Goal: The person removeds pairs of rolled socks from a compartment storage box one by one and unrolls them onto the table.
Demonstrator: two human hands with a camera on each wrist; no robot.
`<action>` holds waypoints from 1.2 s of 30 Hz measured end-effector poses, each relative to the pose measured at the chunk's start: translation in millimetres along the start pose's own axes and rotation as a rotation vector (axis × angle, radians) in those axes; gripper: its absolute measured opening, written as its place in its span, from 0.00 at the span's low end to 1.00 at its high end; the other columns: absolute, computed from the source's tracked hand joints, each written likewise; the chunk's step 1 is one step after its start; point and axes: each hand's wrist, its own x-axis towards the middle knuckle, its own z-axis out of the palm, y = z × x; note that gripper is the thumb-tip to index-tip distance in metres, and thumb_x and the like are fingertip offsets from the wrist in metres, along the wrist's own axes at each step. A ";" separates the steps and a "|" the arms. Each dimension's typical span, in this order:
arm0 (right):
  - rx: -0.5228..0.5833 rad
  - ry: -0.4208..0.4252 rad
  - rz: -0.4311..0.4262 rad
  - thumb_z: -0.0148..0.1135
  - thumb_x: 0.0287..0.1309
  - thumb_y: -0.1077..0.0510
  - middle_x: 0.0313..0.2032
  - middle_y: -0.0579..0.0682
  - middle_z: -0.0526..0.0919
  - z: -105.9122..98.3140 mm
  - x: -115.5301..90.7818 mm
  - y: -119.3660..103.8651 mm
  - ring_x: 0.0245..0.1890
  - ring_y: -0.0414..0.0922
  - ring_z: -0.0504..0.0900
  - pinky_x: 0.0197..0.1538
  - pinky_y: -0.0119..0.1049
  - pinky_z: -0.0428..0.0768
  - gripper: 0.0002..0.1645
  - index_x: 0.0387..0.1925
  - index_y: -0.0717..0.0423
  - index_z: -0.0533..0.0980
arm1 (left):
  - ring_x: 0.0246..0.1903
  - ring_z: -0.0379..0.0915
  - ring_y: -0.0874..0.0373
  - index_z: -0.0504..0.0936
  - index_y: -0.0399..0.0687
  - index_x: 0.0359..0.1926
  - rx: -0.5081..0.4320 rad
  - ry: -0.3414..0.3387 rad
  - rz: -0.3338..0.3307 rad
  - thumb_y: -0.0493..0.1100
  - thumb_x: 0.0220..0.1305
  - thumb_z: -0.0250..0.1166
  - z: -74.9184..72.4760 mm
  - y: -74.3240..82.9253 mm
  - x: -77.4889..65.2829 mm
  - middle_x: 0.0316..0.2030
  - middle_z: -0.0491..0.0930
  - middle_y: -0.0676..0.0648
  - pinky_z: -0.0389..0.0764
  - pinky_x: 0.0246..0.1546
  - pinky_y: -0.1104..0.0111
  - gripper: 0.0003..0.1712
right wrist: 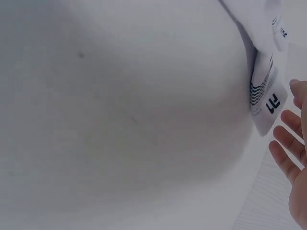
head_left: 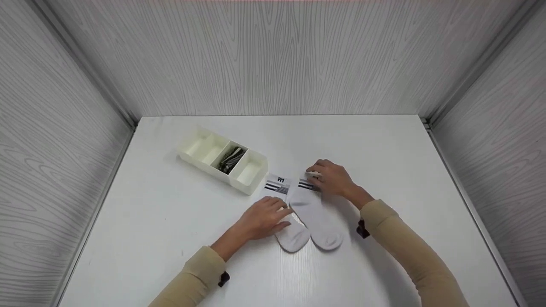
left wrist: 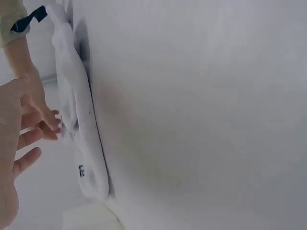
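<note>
Two white crew socks lie side by side on the table, toes toward me. The left sock [head_left: 295, 237] has dark stripes and lettering near its cuff. My left hand [head_left: 262, 218] lies over its middle, fingers loosely bent and spread, hiding part of it. The right sock [head_left: 315, 215] slants beside it, with stripes near the cuff. At that cuff is my right hand [head_left: 335, 178], covering part of the end. In the right wrist view, the right fingers [right wrist: 288, 141] are relaxed beside the lettered cuff [right wrist: 271, 105], with a gap between.
A cream three-compartment box [head_left: 239, 183] stands at an angle behind and left of the socks. Its middle compartment holds a dark striped folded cloth item [head_left: 232, 159]. Wood-grain panels [head_left: 273, 59] enclose the white table [head_left: 170, 238] at the back and both sides.
</note>
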 end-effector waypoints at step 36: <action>0.002 -0.073 -0.242 0.65 0.72 0.43 0.55 0.52 0.86 6.2 101.2 -97.5 0.55 0.50 0.86 0.54 0.47 0.87 0.23 0.60 0.49 0.83 | 0.82 0.49 0.32 0.57 0.38 0.82 -0.117 -0.115 -0.797 0.69 0.73 0.58 -18.2 -140.3 -83.6 0.81 0.56 0.30 0.58 0.80 0.40 0.52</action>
